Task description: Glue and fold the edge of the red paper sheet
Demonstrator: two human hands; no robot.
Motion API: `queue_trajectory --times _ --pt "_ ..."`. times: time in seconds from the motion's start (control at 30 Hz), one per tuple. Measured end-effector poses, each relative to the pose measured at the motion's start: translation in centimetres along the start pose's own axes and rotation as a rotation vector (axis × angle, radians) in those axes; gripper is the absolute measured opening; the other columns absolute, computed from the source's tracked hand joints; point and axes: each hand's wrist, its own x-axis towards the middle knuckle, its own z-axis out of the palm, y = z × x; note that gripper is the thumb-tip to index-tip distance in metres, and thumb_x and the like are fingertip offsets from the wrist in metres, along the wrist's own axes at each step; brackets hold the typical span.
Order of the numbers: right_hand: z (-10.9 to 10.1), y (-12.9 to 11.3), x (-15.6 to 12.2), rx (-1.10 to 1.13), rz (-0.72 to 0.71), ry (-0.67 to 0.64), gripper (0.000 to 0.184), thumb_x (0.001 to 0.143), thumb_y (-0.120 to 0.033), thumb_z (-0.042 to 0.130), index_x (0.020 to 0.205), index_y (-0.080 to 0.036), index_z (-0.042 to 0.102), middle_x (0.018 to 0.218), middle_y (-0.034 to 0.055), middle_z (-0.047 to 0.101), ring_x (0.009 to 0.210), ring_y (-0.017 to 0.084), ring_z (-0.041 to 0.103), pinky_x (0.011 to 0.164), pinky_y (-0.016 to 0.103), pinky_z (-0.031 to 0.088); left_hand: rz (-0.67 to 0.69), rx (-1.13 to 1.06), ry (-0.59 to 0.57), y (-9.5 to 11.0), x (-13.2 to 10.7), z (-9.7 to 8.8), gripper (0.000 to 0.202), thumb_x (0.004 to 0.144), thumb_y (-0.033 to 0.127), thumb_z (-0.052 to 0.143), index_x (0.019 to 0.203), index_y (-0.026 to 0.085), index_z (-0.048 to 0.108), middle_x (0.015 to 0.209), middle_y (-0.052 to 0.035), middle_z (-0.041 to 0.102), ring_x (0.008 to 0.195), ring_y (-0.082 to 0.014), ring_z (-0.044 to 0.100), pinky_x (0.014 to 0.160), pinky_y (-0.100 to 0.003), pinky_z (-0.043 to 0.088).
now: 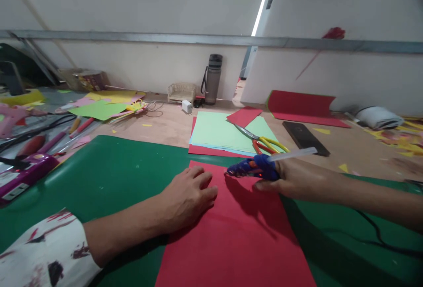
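Red paper [238, 234] flat on green mat [109, 177]. Left hand [190, 196] spread, pressing its left edge. Right hand [294, 179] clamped on blue glue gun [253, 169], nozzle at the far edge (best kept low, steady). Beyond: scissors [261, 140] on pale green sheets [218, 135], phone [306, 138], bottle [213, 79].

- You wore the single head camera, looking forward and down across the green mat [109, 177] toward the far wall [139, 0].
- It sat close above your forearms.
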Motion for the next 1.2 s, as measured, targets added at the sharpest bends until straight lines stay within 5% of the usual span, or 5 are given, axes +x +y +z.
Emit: queue_trajectory --times 0.33,0.57,0.73,1.2 --pt "0.25 0.32 0.17 -0.045 0.023 0.006 0.029 0.075 -0.045 0.054 0.082 -0.021 0.068 0.052 -0.0019 0.048 0.046 0.012 0.042 0.041 0.022 0.026 0.002 -0.007 -0.006 0.11 -0.13 -0.02 0.020 0.092 0.028 0.039 0.088 0.017 0.055 0.094 -0.0076 0.054 0.094 -0.0219 0.047 0.079 -0.035 0.043" --pt "0.42 0.22 -0.03 0.025 -0.018 0.009 0.031 0.075 -0.043 0.054 0.096 -0.024 0.067 0.061 -0.0006 0.055 0.052 0.014 0.048 0.044 0.023 0.031 -0.003 -0.003 -0.014 0.14 -0.05 -0.30 0.021 0.093 0.028 0.038 0.087 0.017 0.055 0.093 -0.0075 0.054 0.091 -0.0219 0.047 0.076 -0.035 0.043" --pt "0.39 0.07 0.05 0.007 -0.010 0.031 0.029 0.074 -0.040 0.056 0.097 -0.025 0.067 0.051 -0.0043 0.042 0.045 0.011 0.038 0.042 0.022 0.026 -0.004 -0.002 -0.002 0.15 -0.06 -0.33 0.022 0.093 0.028 0.037 0.087 0.017 0.055 0.093 -0.0075 0.054 0.092 -0.0221 0.047 0.076 -0.035 0.043" --pt "0.32 0.05 0.13 0.003 0.076 0.026 0.024 0.071 -0.043 0.059 0.075 -0.021 0.066 0.053 -0.0021 0.049 0.048 0.013 0.041 0.043 0.023 0.026 0.003 0.010 -0.016 0.15 -0.10 -0.30 0.022 0.093 0.029 0.037 0.087 0.018 0.055 0.095 -0.0073 0.055 0.093 -0.0224 0.047 0.076 -0.036 0.043"
